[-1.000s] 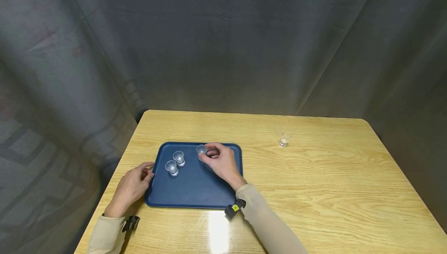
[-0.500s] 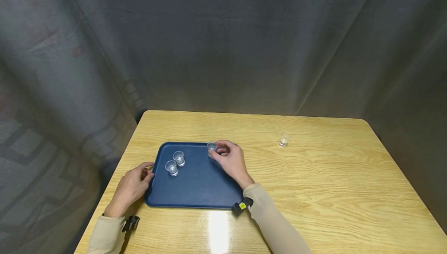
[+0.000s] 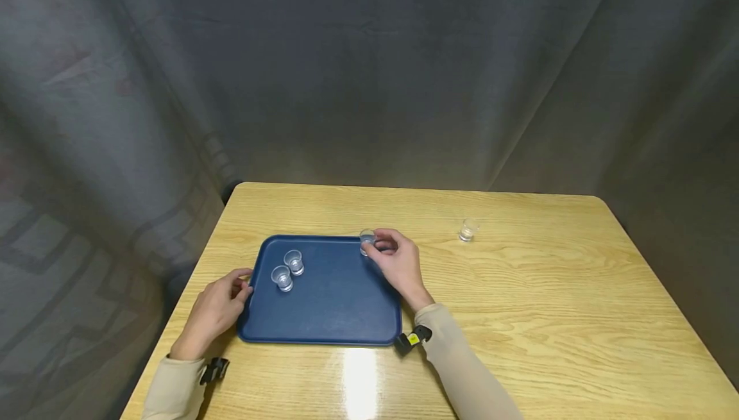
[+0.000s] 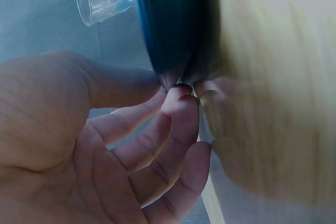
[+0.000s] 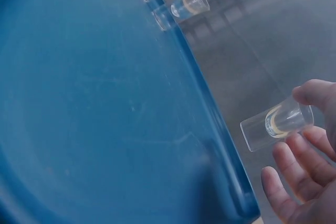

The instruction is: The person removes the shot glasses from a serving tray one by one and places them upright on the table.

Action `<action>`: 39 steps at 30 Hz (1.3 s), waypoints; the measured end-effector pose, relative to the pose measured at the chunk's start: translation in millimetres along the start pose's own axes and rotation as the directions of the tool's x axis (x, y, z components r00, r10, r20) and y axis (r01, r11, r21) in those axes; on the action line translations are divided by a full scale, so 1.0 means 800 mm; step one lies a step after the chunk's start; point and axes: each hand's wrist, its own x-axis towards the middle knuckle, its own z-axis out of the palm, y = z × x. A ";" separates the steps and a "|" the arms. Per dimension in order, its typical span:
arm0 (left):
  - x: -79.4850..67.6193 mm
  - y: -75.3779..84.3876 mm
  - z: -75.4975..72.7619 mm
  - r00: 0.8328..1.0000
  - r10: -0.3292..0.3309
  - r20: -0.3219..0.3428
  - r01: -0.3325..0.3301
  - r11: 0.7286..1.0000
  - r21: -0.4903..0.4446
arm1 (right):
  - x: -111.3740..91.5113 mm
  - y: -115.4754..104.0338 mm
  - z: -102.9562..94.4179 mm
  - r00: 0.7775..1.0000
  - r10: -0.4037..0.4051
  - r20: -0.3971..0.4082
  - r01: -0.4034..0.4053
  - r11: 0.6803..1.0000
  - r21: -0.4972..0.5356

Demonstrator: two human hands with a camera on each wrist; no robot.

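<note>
Small clear glass cup (image 3: 366, 240), smooth and thin-walled, round: right of frame centre in the head view, overlapping the far rim of the tray near its upper right corner; mouth up. Right hand (image 3: 399, 264): narrow grip, thumb and fingers pinching the cup by its side. In the right wrist view, a gap shows between the base end and the tray's rim; a yellow and blue patch shows in the wall, print or reflection, cannot tell.

Dark blue rectangular tray (image 3: 326, 317): rounded corners, low raised rim, matt surface; left of centre, lower half of frame. Left hand (image 3: 212, 311): thumb and fingertips pinch the tray's left edge; fingers curled, per the left wrist view.

Two matching clear glass cups (image 3: 282, 278) stand upright side by side on the tray's upper left area. Lone clear glass cup (image 3: 468, 230) stands upright on the table, right of centre, well apart from the tray.

Pale yellow wood-grain table (image 3: 548, 317): glossy, bright glare at bottom centre. Grey cloth curtain (image 3: 369, 86), soft folds, fills upper frame.
</note>
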 end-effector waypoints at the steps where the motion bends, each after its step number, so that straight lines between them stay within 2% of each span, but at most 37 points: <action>1: 0.000 0.000 0.000 1.000 -0.001 -0.001 0.001 1.000 0.000 | 0.000 0.000 -0.002 1.000 0.002 -0.003 -0.002 1.000 0.007; 17: -0.002 -0.001 -0.002 1.000 -0.007 0.001 0.007 1.000 -0.002 | 0.004 0.011 -0.043 0.993 0.055 -0.102 -0.049 0.997 0.064; 23: -0.001 0.000 -0.001 1.000 -0.008 0.010 0.009 1.000 -0.009 | 0.005 0.021 -0.067 0.981 0.080 -0.178 -0.078 0.997 0.017; 32: -0.002 -0.002 0.001 1.000 -0.002 0.004 0.002 1.000 -0.004 | 0.002 0.037 -0.098 0.957 0.142 -0.252 -0.153 0.988 -0.022; 39: -0.002 -0.002 0.002 1.000 0.011 -0.007 -0.011 1.000 0.001 | 0.001 0.047 -0.120 0.944 0.141 -0.298 -0.154 0.988 -0.020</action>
